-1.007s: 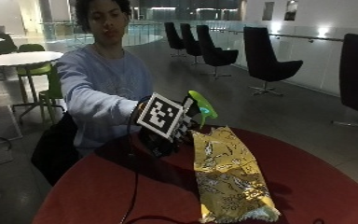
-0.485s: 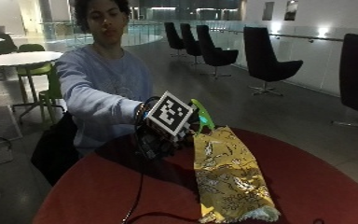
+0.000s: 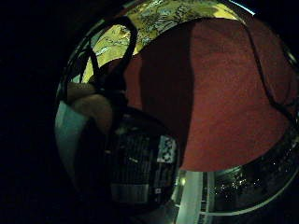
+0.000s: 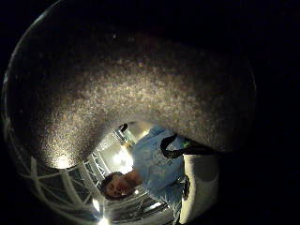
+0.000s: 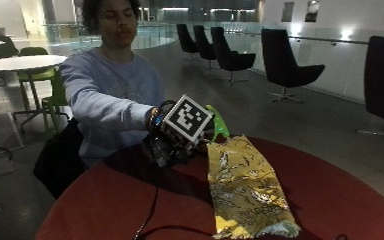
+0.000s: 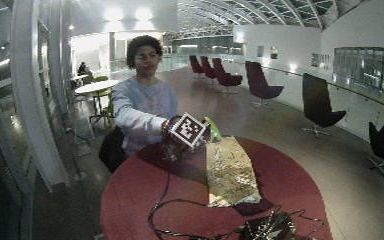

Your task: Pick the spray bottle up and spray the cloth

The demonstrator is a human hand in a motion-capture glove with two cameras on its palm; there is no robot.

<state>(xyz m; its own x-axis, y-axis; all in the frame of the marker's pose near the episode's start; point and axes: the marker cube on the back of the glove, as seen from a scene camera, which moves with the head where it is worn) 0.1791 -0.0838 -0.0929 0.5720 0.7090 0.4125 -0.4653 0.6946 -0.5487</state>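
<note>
My gloved right hand (image 5: 170, 141) (image 6: 177, 139) grips the spray bottle above the near edge of the round red table (image 5: 99, 200). The bottle's green nozzle (image 5: 216, 125) (image 6: 212, 129) sticks out past the hand, just over the near end of the cloth. The cloth (image 5: 245, 190) (image 6: 230, 170) is a long yellow-gold patterned piece, lying flat across the table. In the little finger side palm view the bottle's dark labelled body (image 3: 140, 172) sits close to the palm, with the cloth (image 3: 154, 18) and table (image 3: 224, 102) beyond. The bottle's surface (image 4: 131, 84) fills the thumb side view.
A black cable (image 5: 153, 200) trails from the hand over the table towards a dark device and cable coil (image 6: 265, 227) at the front edge. Bare red tabletop (image 6: 285, 175) lies on the far side of the cloth.
The hand with the bottle has shifted slightly towards the cloth, and the green nozzle has dipped lower over the cloth's end. The cloth has not moved.
</note>
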